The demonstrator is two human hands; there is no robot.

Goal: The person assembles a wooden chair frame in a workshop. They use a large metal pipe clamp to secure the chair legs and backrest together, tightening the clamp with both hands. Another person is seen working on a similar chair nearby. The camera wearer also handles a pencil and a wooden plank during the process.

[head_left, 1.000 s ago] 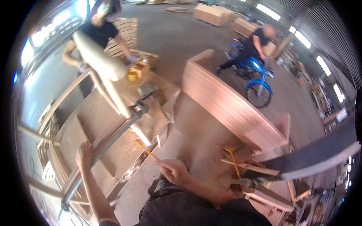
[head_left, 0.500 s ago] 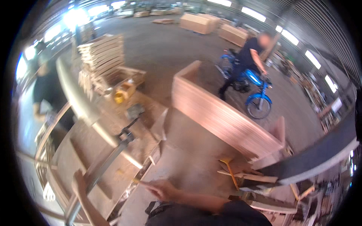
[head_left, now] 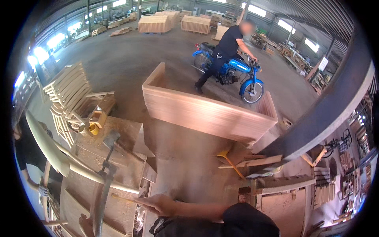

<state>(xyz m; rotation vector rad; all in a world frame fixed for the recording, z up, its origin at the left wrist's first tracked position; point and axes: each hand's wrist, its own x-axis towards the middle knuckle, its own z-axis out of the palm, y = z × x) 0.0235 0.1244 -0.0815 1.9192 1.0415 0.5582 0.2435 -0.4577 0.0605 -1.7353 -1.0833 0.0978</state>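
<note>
My right hand [head_left: 158,204] is closed on a thin stick [head_left: 125,198] with a yellowish tip, which points left toward a long metal bar clamp [head_left: 103,199]. At the lower edge, my left hand [head_left: 85,226] is partly cut off, its fingers curled against the clamp and the brown wooden strip alongside it. Beneath the clamp jaw runs a pale curved wooden rail [head_left: 85,172]. A broad, smooth cream-coloured wooden piece [head_left: 46,144] rises at the left. These parts lie over a wooden workbench [head_left: 122,128] dusted with sawdust. A hammer-like tool [head_left: 111,139] rests on it.
A yellow cup [head_left: 93,128] stands at the bench's far end by stacked chair-like frames [head_left: 71,85]. Ahead is a long stack of bent wooden panels [head_left: 205,114]. Behind it a person sits astride a blue motorcycle [head_left: 233,67]. A dark steel column [head_left: 323,114] slants at right. Another person works at far left.
The view has swung right, so the panels and motorcycle sit farther left. My right hand's stick is closer to the clamp bar. My left hand appears lower in the picture.
</note>
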